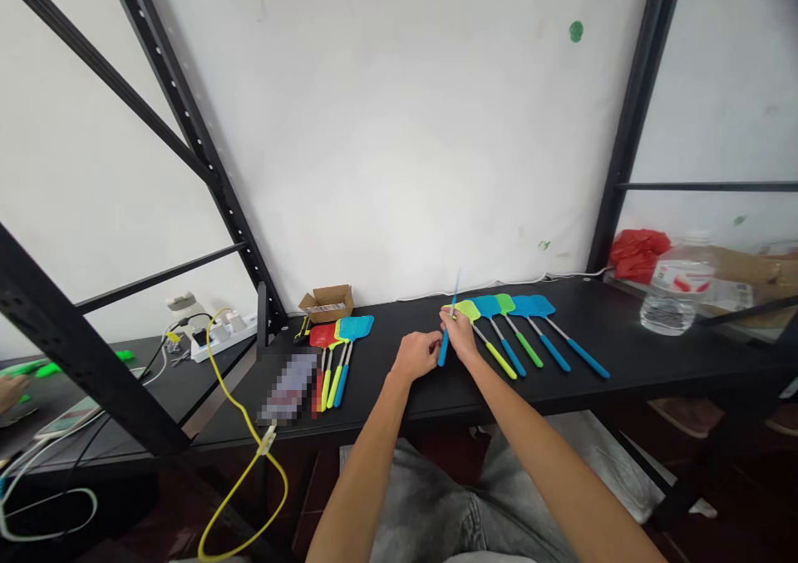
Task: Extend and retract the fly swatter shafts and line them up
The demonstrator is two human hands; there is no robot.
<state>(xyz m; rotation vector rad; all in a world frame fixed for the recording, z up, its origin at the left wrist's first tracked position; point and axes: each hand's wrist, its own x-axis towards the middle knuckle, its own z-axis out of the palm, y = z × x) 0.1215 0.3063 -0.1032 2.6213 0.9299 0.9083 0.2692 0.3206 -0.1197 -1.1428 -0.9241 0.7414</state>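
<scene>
Upright in my right hand (458,334) is a fly swatter with a blue handle (443,352); its head shows edge-on as a thin blue line. My left hand (417,356) is closed, its fingertips beside that handle; whether they grip anything is hidden. To the right, several fly swatters lie fanned side by side, among them a yellow-green one (500,360), a green one (529,349) and a blue one (588,358). Left of my hands lies an overlapping group with a red head (322,335), yellow-green handles and a blue head (357,328).
An open cardboard box (327,301) stands by the wall. A pixelated phone-like object (289,388) lies front left, near a yellow cable (233,392). Black rack posts frame the shelf (386,413). At right stands a large water bottle (677,288). Another person's hand (9,392) shows far left.
</scene>
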